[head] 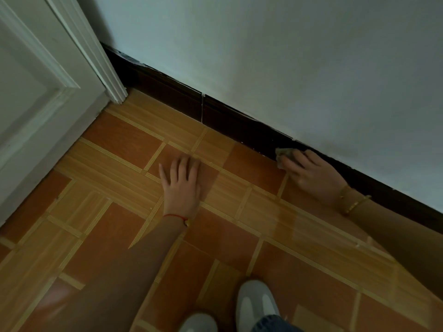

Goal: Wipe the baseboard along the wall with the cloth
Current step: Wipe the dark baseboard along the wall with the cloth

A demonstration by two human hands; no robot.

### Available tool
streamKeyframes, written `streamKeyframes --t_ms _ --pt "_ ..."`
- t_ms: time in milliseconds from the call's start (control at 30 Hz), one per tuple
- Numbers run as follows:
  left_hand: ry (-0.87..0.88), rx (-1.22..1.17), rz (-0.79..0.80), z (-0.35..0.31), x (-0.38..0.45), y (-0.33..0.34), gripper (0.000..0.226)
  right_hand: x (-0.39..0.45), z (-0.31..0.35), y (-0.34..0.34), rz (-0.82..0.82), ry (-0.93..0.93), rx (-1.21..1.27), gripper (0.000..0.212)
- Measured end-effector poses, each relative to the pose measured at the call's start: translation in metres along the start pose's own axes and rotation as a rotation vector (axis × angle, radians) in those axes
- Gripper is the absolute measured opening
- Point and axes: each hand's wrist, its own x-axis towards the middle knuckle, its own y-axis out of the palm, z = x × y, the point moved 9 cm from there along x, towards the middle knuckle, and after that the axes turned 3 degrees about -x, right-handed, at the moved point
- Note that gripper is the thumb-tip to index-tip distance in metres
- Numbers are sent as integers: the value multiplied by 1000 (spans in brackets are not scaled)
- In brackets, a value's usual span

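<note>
Right hand [311, 171] (seemingly closed) around cloth [284, 153]

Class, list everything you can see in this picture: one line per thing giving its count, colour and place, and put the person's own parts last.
wall: one, pale grey-white, top and right.
baseboard: one strip, dark brown, along the foot of the wall, with a pale vertical joint.
door: one, white, panelled, far left.
door frame: one, white, between door and wall.
floor: one, orange and tan tiles, across the lower picture.
cloth: one, greyish, pressed on the baseboard under the right hand.
shoes: two, white and grey, bottom centre.
bracelets: gold, right wrist; the count is unclear.
string: one, red, left wrist.
left hand: flat on the floor, fingers spread.
right hand: holding the cloth against the baseboard.
</note>
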Motion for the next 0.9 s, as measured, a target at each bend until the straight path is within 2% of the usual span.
streamKeyframes --t_ms 167,433,633,767,833,900 --pt "70 -85 18 -29 -2 1 52 -1 -2 -4 14 -12 -22 41" --pt "153 -161 71 -80 4 16 54 68 -7 -38 -62 95 9 51" --pt "152 -190 87 -88 13 22 53 -3 -8 -10 38 87 108 43" --pt "130 -190 85 -84 9 29 52 -54 -15 0 137 107 172 66" --pt "137 -179 78 -84 7 31 52 -56 -15 2 145 93 157 67" --pt "137 -175 72 -85 7 31 51 -47 -14 1 74 80 131 65"
